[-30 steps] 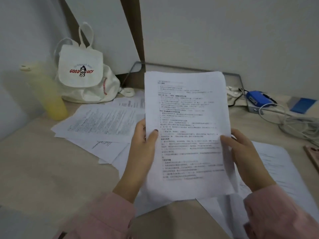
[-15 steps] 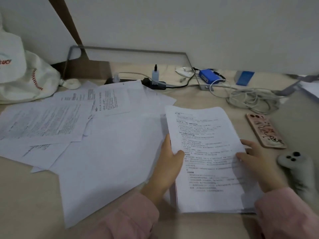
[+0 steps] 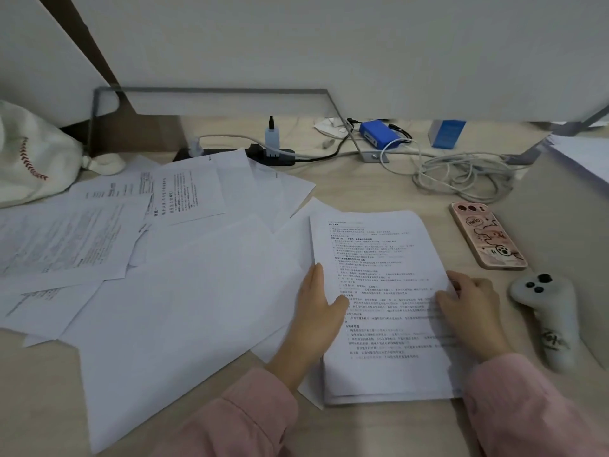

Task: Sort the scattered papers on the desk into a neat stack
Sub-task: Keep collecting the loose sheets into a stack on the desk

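Note:
A stack of printed papers (image 3: 379, 258) lies flat on the desk (image 3: 379, 179) at the front right. My left hand (image 3: 318, 316) grips its left edge, thumb on top of the sheets. My right hand (image 3: 471, 305) holds the right edge, thumb on the top page. Scattered loose sheets (image 3: 171, 268) spread over the left half of the desk, some printed side up, some blank, overlapping at odd angles. Part of the loose pile runs under the stack's left side.
A pink-cased phone (image 3: 486, 235) and a white controller (image 3: 547, 311) lie right of the stack. Tangled white cables (image 3: 461, 176), a power strip (image 3: 263, 156) and a blue box (image 3: 379, 135) sit along the back. A white bag (image 3: 29, 159) stands far left.
One second ago both hands held the stack upright in the air. It has come down flat onto the desk at the right, and my view has turned right.

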### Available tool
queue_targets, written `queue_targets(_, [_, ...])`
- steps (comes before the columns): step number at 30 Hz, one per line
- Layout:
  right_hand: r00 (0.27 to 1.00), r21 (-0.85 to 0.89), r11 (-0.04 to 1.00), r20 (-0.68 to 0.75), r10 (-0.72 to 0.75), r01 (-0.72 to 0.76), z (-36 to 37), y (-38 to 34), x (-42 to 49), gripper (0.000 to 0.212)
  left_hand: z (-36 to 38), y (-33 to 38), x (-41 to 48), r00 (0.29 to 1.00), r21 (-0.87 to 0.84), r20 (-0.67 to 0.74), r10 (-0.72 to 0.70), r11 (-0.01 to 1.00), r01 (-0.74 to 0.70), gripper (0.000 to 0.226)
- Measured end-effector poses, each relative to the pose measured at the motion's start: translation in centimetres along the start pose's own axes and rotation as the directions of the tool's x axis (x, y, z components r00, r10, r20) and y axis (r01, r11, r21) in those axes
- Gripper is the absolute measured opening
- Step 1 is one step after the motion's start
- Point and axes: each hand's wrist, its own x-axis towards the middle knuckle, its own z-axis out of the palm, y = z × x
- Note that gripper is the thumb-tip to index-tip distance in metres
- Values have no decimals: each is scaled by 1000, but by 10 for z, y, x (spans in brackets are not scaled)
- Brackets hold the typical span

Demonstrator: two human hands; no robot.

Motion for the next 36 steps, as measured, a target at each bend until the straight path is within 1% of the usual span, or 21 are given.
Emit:
queue_targets(2, [999, -40, 999, 32, -11, 13, -3, 0, 0, 47, -3, -1, 1, 1000, 19, 14, -10, 1000, 10, 57])
queue_targets(5, [996, -92, 996, 87, 0, 8, -12, -4, -1, 50, -8, 1, 0, 999, 8, 46, -26, 1000, 26, 50])
queue_targets(7, [995, -112, 992, 92, -46, 56, -17, -13, -3, 51, -15, 2, 0, 998, 18, 63, -27, 999, 26, 55])
queue_targets(9, [983, -100, 984, 129, -132, 145, -21, -27, -7, 50, -26, 4, -1, 998, 29, 54, -44, 999, 42, 59])
queue_targets(12, [921, -27, 956, 277, -274, 292, -22, -62, -16, 41, -49, 5, -4, 1000, 22, 4, -3, 1000, 3, 54])
queue_targets(14, [868, 40, 937, 365, -337, 347, -16, -90, -23, 34, -69, 6, -8, 999, 30, -44, 21, 999, -20, 52])
queue_targets(17, [795, 128, 905, 439, -418, 405, 3, -130, -35, 27, -106, -1, -13, 990, 54, -139, 32, 998, -25, 48])
queue_targets(19, [750, 168, 884, 475, -460, 436, 22, -154, -44, 25, -134, -9, -18, 976, 116, -211, 51, 993, -26, 48])
queue_targets(21, [700, 213, 871, 526, -484, 443, 45, -179, -54, 28, -164, -21, -23, 957, 185, -283, 60, 983, -7, 49])
queue_targets(23, [635, 309, 875, 602, -484, 374, 70, -205, -63, 31, -197, -37, -30, 937, 245, -347, 38, 968, 52, 50])
queue_targets(25, [558, 456, 866, 673, -486, 205, 96, -232, -71, 34, -232, -57, -35, 903, 333, -429, 18, 932, 140, 52])
queue_targets(26, [528, 515, 851, 696, -487, 105, 110, -245, -75, 36, -250, -68, -38, 879, 399, -477, 16, 895, 200, 54])
queue_targets(28, [514, 573, 818, 716, -472, -48, 138, -270, -80, 37, -282, -93, -43, 825, 524, -565, 18, 780, 343, 57])
queue_targets(29, [514, 588, 801, 725, -458, -115, 150, -283, -84, 35, -295, -107, -46, 805, 559, -593, 5, 723, 406, 58])
queue_targets(31, [510, 597, 767, 748, -425, -236, 173, -305, -92, 22, -311, -130, -54, 782, 579, -623, -13, 664, 473, 62])
queue_targets(32, [504, 591, 760, 759, -411, -269, 181, -314, -95, 17, -314, -139, -58, 780, 587, -626, 4, 661, 468, 69])
queue_targets(34, [497, 572, 757, 780, -381, -317, 196, -330, -100, 16, -318, -153, -60, 805, 631, -592, 39, 645, 432, 89])
queue_targets(35, [496, 571, 742, 786, -370, -350, 202, -337, -101, 10, -319, -157, -60, 807, 647, -586, 65, 638, 418, 94])
queue_targets(36, [501, 572, 720, 790, -354, -394, 208, -343, -101, 4, -320, -158, -61, 815, 648, -577, 55, 639, 415, 98])
